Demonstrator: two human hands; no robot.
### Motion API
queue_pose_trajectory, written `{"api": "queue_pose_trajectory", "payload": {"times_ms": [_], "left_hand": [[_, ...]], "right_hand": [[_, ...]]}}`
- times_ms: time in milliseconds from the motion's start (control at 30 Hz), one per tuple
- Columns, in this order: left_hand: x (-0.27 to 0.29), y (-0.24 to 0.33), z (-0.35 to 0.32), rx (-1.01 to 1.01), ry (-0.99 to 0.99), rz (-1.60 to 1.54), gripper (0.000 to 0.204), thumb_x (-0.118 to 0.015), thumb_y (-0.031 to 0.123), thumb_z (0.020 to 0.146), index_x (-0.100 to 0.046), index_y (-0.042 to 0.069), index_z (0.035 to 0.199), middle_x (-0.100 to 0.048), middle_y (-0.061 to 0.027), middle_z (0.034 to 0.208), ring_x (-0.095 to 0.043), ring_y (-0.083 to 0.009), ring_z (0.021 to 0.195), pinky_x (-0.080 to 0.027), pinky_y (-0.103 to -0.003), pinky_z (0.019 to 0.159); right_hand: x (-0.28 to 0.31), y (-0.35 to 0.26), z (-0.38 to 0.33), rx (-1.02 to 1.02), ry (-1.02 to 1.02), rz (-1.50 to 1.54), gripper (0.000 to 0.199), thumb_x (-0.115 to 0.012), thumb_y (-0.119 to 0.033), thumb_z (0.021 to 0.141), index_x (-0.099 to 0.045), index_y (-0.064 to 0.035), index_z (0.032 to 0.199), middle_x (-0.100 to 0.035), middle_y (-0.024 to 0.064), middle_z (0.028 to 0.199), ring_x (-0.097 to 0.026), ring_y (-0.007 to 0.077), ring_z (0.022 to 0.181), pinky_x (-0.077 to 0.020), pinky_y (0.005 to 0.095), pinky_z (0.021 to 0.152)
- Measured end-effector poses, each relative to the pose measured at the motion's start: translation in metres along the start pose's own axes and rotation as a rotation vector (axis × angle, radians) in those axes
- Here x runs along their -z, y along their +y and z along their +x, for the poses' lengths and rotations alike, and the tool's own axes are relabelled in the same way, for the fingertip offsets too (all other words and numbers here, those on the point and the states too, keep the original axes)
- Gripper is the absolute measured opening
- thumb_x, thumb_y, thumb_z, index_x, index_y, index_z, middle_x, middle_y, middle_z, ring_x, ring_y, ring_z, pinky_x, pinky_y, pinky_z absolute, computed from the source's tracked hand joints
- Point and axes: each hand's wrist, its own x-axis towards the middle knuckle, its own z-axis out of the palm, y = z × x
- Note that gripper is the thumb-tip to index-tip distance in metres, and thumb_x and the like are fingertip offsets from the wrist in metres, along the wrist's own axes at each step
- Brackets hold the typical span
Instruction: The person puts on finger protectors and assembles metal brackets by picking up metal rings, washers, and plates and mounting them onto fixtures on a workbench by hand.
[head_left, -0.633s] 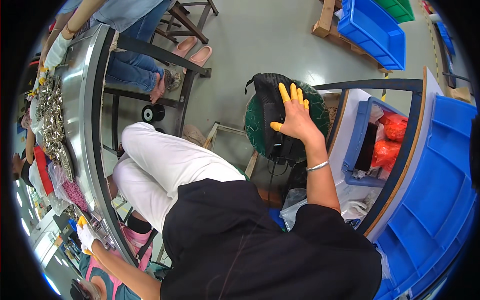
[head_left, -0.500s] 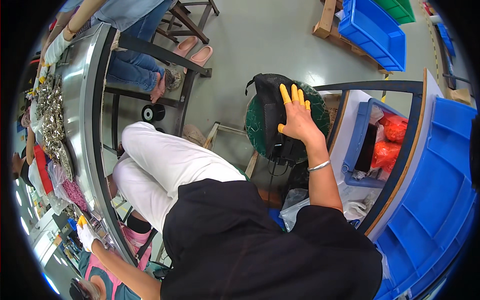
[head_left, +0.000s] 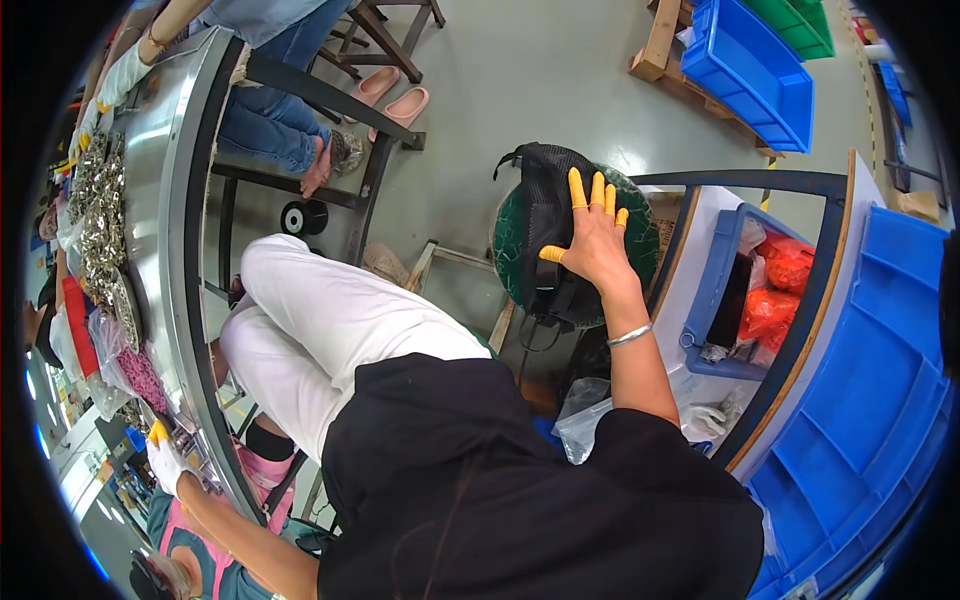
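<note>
My right hand (head_left: 597,243), bare apart from yellow finger covers and a silver bangle at the wrist, lies with fingers spread on a black mesh bag (head_left: 548,200). Its fingers are open, and the bag rests on a round green stool seat (head_left: 512,240). At the lower left, my left hand (head_left: 168,463) wears a white glove with yellow fingertips. It is at the edge of the metal worktable (head_left: 165,190), beside small metal parts; most of its fingers are hidden, so their grip cannot be made out. A heap of shiny metal pieces (head_left: 98,220) lies farther along that table.
Blue bins (head_left: 850,400) stand at right, beside a framed shelf holding a blue crate (head_left: 705,290) with orange bags. Another blue bin (head_left: 755,80) sits on a wooden pallet. Co-workers in jeans (head_left: 265,130) and a pink apron (head_left: 190,540) are at the table. Pink slippers (head_left: 405,108) lie on the floor.
The view has shifted slightly. My right hand has moved a little right over the black mesh bag, its thumb now more outstretched. My left hand stays at the table edge.
</note>
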Motion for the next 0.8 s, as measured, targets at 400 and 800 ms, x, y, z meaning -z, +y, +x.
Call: {"api": "queue_pose_trajectory", "payload": {"times_ms": [400,800], "left_hand": [[0.043,0.188,-0.140,-0.194,-0.040,-0.295,0.056,-0.049,0.058,0.084,-0.068,0.015,0.115,-0.069,-0.0108,0.110,-0.064,-0.0341,0.096,-0.043,-0.048,0.088],[0.077,0.166,-0.200,-0.089,0.177,-0.557,0.025,-0.063,0.020,0.088,-0.068,0.005,0.108,-0.071,-0.0131,0.097,-0.066,-0.0310,0.080,-0.051,-0.037,0.072]], "right_hand": [[0.002,-0.046,0.012,0.065,0.208,-0.180,0.096,-0.077,-0.035,0.077,-0.024,-0.0039,0.152,-0.020,0.0316,0.155,-0.021,0.0517,0.142,-0.0202,0.0648,0.111],[-0.017,-0.028,0.022,0.223,0.134,-0.632,0.080,-0.081,-0.015,0.069,-0.046,-0.0087,0.140,-0.031,0.0230,0.152,-0.029,0.0470,0.139,-0.0305,0.0575,0.109]]}}
